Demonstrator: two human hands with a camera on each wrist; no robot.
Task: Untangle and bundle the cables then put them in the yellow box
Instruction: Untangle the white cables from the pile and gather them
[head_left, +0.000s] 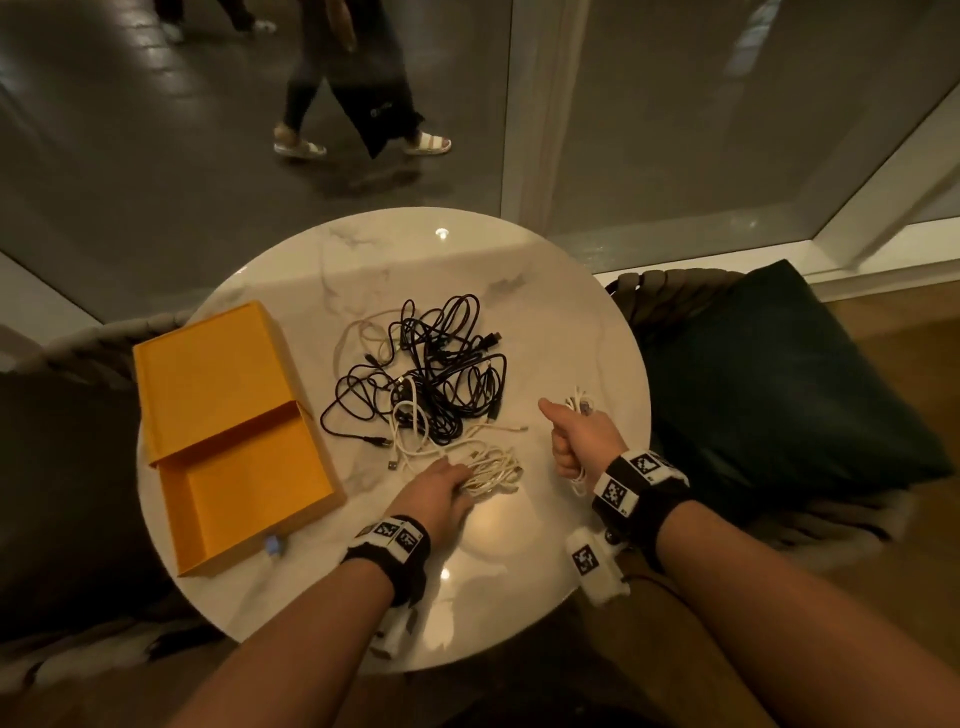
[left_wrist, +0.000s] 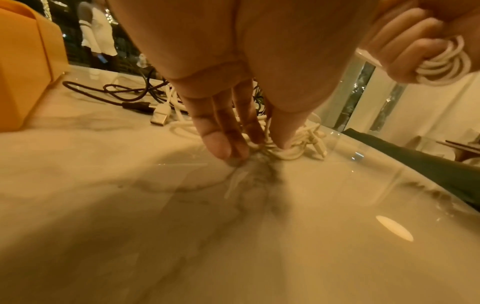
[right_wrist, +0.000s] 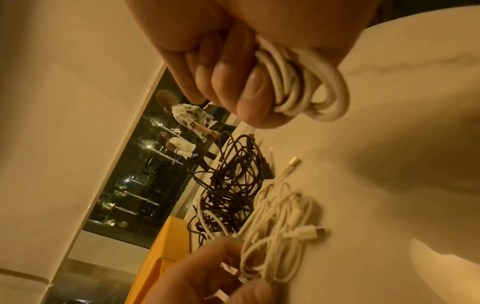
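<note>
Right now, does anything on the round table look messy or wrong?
Yes. Thin black cables lie knotted with white ones in a heap mid-table. The left hand touches a loose white cable pile; the right hand grips a coiled white cable. The open yellow cardboard box holds nothing.

No legible text, brand, number or sign found. The wristbands (head_left: 641, 480) carry black-and-white square marker patterns only, without readable characters.

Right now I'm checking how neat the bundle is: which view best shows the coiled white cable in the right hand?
Right wrist: the coiled white cable fills the frame. Left wrist shows it at the edge; head view, mostly hidden.
</note>
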